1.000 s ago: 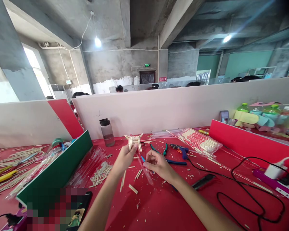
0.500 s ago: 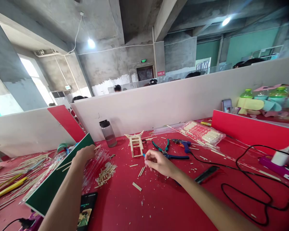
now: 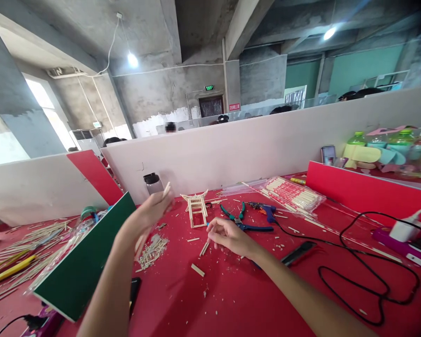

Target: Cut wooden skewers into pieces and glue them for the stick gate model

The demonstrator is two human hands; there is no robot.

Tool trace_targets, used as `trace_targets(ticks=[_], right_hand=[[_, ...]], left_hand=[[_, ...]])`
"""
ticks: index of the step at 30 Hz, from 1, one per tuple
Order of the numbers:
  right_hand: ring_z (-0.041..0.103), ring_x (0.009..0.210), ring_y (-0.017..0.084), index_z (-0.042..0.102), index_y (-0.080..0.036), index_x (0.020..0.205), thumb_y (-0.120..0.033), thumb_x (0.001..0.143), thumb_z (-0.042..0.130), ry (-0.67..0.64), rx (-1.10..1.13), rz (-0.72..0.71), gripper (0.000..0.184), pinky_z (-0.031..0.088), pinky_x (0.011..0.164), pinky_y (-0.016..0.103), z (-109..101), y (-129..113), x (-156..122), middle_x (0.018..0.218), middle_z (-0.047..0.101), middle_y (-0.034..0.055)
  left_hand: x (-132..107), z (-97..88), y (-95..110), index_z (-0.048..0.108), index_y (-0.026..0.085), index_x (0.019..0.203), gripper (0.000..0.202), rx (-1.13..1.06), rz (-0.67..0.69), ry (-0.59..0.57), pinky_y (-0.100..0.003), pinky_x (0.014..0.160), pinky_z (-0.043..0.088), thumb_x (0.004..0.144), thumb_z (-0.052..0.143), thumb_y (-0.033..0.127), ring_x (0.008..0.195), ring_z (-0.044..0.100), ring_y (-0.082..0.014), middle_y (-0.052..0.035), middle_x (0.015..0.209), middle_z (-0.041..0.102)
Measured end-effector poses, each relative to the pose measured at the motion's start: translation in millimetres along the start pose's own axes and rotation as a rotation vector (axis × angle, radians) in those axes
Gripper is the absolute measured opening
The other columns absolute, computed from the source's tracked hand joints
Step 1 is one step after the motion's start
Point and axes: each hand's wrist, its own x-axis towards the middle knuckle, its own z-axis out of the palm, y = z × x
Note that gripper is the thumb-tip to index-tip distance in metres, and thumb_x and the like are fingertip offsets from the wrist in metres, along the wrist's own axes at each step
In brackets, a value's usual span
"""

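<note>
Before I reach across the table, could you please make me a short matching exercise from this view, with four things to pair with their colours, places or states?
1. Left hand
2. Glue gun
3. Stick frame
4. Bottle

A. Black-lidded, partly hidden
B. Holding pale sticks
C. Has ladder-like rungs
D. Blue handle, lying on the red table

Right pairs: 1-B, 2-D, 3-C, 4-A.
</note>
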Motion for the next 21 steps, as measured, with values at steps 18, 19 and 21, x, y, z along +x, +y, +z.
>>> trace_targets(ticks=[18,19,21], right_hand=[[0.058,0.058,0.012,0.061,-0.016,0.081,-0.039,0.078,0.074,-0.072,0.068,0.089,0.027,0.046,0.056,0.025,23,11,3,0.071,0.062,-0.0014],[0.057,0.057,0.012,0.059,-0.016,0.081,-0.037,0.079,0.073,-0.066,0.058,0.084,0.025,0.046,0.057,0.025,22,10,3,0.069,0.061,-0.0023],[0.058,0.060,0.012,0.058,-0.017,0.080,-0.034,0.080,0.071,-0.049,0.028,0.052,0.022,0.046,0.059,0.024,22,8,3,0.068,0.060,-0.0029]], left_hand=[[-5,149.9,-2,0.047,0.018,0.077,0.050,-0.971,-0.025,0.100,-0.016,0.043,0.027,0.082,0.057,0.067,0.047,0.035,-0.0045,0.0073,0.060,0.039],[-4,149.8,-4,0.048,0.018,0.076,0.051,-0.973,-0.028,0.100,-0.016,0.043,0.027,0.081,0.058,0.068,0.046,0.034,-0.0043,0.0079,0.059,0.037],[-2,148.0,-5,0.048,0.018,0.077,0.052,-0.983,-0.050,0.102,-0.016,0.042,0.024,0.079,0.059,0.069,0.044,0.028,-0.0038,0.0094,0.057,0.031]])
